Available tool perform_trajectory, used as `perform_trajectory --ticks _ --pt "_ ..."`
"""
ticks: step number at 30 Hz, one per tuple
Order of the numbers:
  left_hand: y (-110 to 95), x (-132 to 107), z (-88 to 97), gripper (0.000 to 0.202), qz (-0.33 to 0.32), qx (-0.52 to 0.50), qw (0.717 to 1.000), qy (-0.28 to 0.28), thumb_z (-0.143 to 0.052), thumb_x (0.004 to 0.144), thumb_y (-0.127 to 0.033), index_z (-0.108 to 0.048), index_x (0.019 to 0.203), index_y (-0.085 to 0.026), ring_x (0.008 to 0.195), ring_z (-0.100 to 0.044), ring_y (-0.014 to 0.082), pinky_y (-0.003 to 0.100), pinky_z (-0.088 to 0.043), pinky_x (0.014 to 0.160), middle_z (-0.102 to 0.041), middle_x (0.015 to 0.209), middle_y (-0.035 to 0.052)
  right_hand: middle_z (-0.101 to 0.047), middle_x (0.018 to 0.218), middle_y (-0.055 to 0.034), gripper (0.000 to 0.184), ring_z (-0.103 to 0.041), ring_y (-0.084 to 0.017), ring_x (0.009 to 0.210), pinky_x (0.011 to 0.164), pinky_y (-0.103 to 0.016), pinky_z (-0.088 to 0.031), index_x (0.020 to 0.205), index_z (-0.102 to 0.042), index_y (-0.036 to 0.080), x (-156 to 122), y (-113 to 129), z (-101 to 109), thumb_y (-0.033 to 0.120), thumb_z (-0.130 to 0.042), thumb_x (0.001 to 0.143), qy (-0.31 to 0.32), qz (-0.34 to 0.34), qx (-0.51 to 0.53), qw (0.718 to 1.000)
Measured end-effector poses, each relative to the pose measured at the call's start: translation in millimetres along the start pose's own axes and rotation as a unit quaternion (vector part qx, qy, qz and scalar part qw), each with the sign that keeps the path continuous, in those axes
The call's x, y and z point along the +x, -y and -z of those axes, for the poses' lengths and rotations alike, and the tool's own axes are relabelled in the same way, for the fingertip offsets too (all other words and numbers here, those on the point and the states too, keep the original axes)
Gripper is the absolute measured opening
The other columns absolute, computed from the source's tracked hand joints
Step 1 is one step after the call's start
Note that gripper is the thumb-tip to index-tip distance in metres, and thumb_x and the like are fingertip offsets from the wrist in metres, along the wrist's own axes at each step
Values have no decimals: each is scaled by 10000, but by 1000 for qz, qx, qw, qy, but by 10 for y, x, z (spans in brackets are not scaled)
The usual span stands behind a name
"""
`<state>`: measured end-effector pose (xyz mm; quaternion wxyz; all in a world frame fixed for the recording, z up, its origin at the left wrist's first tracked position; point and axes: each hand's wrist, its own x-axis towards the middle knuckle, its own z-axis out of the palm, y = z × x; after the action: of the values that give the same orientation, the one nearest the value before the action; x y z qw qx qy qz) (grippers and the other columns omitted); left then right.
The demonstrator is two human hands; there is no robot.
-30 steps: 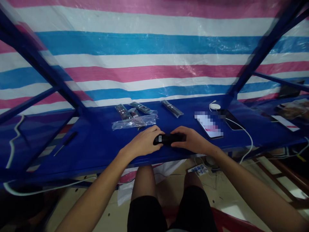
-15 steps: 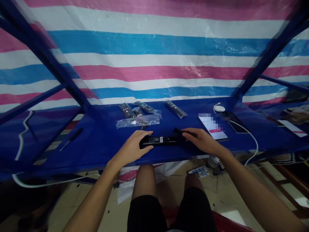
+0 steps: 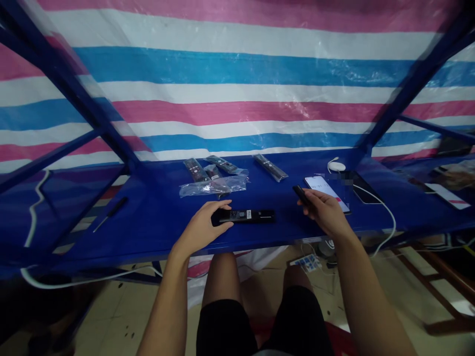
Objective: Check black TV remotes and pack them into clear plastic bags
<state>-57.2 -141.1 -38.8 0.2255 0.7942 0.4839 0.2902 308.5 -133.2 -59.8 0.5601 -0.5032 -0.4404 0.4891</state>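
A black remote control [image 3: 256, 215] lies back side up on the blue table, a small white label on it. My left hand [image 3: 203, 222] is closed around its left end, thumb on the near edge and fingers on the far edge. To the right, my right hand [image 3: 322, 207] pinches a small black battery cover [image 3: 301, 195], held apart from the remote and tilted, in front of a lit phone [image 3: 326, 190]. Beyond the left hand lie several remotes in clear plastic bags [image 3: 213, 185]. Another bagged remote [image 3: 270, 167] lies further right.
A dark phone [image 3: 365, 189] with a white cable lies right of the lit one, a white plug-like piece [image 3: 336, 166] behind. A screwdriver [image 3: 111, 213] rests at the left. Blue metal posts [image 3: 115, 141] and a striped sheet [image 3: 237, 69] stand behind the blue table [image 3: 148, 222].
My right hand has moved right and slightly away from me with the battery cover, clear of the remote's right end. My left hand stays on the remote.
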Motion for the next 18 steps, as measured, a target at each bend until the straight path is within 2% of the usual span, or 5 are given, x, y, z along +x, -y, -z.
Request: perform_trajectory --ticks 5,9,14,18 --pt "6 -4 1 527 -2 -3 1000 5 -742 906 -300 -595 1411 -330 1248 -625 256 462 -471 1111 -697 1304 23 -769 819 -42 458 -726 -152 594 516 -232 -583 1102 -757 192 20 -8 -2 500 -860 778 6 -21 19 1000" --pt "-14 4 7 524 3 -11 1000 4 -753 900 -310 -601 1401 -315 1249 -624 260 478 -462 1120 -703 1298 33 -783 889 -32 455 -788 -195 705 635 -278 -666 1114 -766 218 17 -15 1 466 -892 753 0 -27 37 999" --pt "-47 7 26 540 5 -19 1000 9 -750 900 -322 -588 1415 -307 1258 -614 270 505 -456 1123 -710 1285 39 -799 984 -40 418 -793 -220 800 797 -401 -693 1146 -785 241 2 -18 0 458 -864 797 -1 -4 22 1000" --pt "-18 8 22 520 -1 -18 1000 11 -741 910 -326 -593 1408 -319 1262 -612 269 500 -462 1119 -702 1293 39 -788 1192 -61 418 -751 -291 1077 960 -504 -635 1183 -796 256 -17 -1 -75 507 -800 849 23 34 -95 995"
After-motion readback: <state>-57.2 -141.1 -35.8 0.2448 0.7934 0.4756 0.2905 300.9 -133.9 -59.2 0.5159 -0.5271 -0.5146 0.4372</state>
